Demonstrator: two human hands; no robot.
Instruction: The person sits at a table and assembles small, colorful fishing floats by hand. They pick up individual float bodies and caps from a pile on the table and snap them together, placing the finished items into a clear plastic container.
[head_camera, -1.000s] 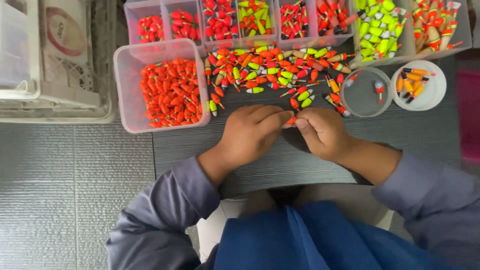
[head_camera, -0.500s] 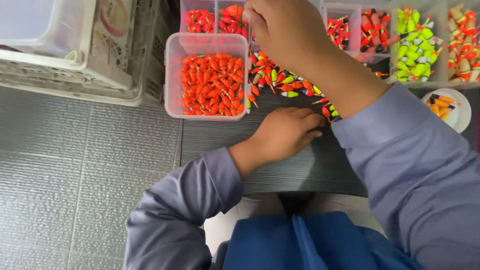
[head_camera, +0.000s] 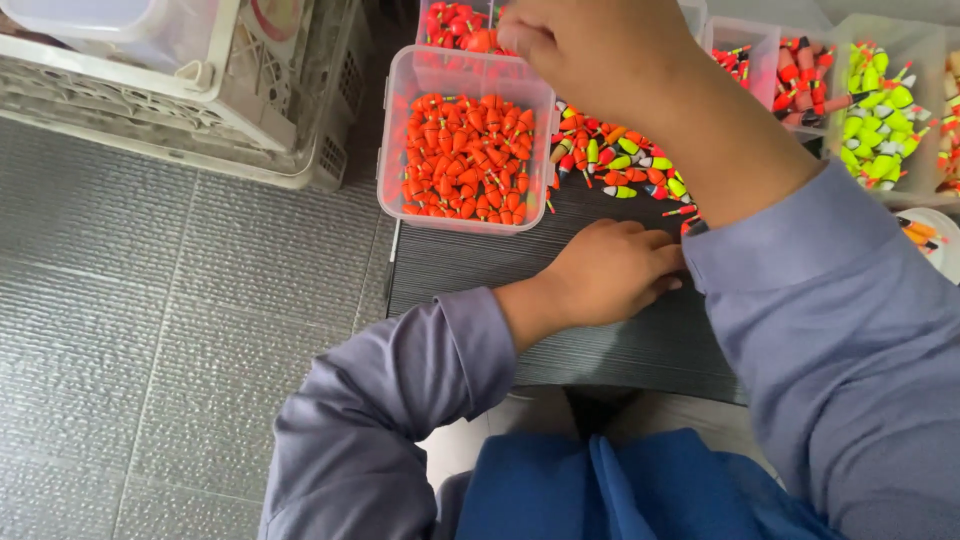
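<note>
Dark table (head_camera: 480, 265) carries a clear tub (head_camera: 467, 150) of orange floats; right hand (head_camera: 590, 50) fingers bunched above, left hand (head_camera: 610, 272) fingers flat.

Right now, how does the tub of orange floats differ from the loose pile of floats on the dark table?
The tub of orange floats holds pieces of one colour, orange-red; the loose pile mixes red, yellow-green, orange and white ones. The tub's floats sit walled in clear plastic; the pile lies scattered bare on the dark table. Both hold small tapered floats, and both lie beyond the left hand.

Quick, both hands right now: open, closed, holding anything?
Left hand: loosely curled, resting on the dark table, nothing visible in it.
Right hand: raised, fingers closed; contents cannot be told.
</note>
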